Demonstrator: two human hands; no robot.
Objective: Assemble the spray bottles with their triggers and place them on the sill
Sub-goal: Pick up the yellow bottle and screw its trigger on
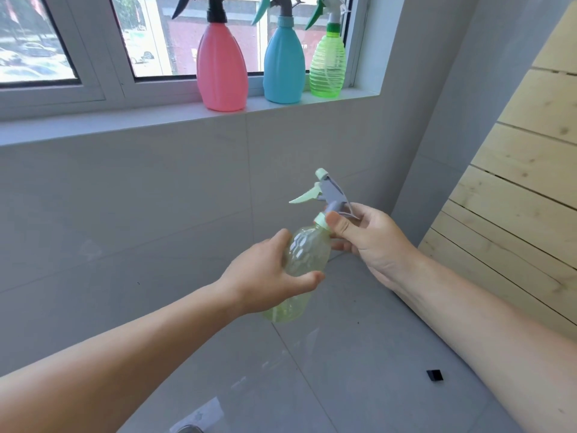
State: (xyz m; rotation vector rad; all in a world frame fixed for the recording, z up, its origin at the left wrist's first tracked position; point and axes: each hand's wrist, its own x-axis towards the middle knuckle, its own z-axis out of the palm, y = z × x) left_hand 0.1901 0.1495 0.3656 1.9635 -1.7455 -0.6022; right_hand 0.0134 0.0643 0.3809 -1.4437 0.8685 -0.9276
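I hold a pale yellow-green see-through spray bottle (304, 254) in mid-air below the sill, tilted to the right. My left hand (265, 276) grips its body from the left. My right hand (365, 235) pinches the mint collar under the grey and mint trigger head (331, 192), which sits on the bottle's neck. Three bottles with triggers stand on the white sill (125, 120): a pink one with a black trigger (221, 67), a blue one with a grey and teal trigger (284, 60), and a bright green one with a white and green trigger (327, 64).
The sill's left stretch lies bare beneath the window (93, 42). A grey tiled wall runs below it, and a grey tiled floor lies under my arms. Pale wooden planks (515, 198) lean at the right. A small black piece (434, 375) lies on the floor.
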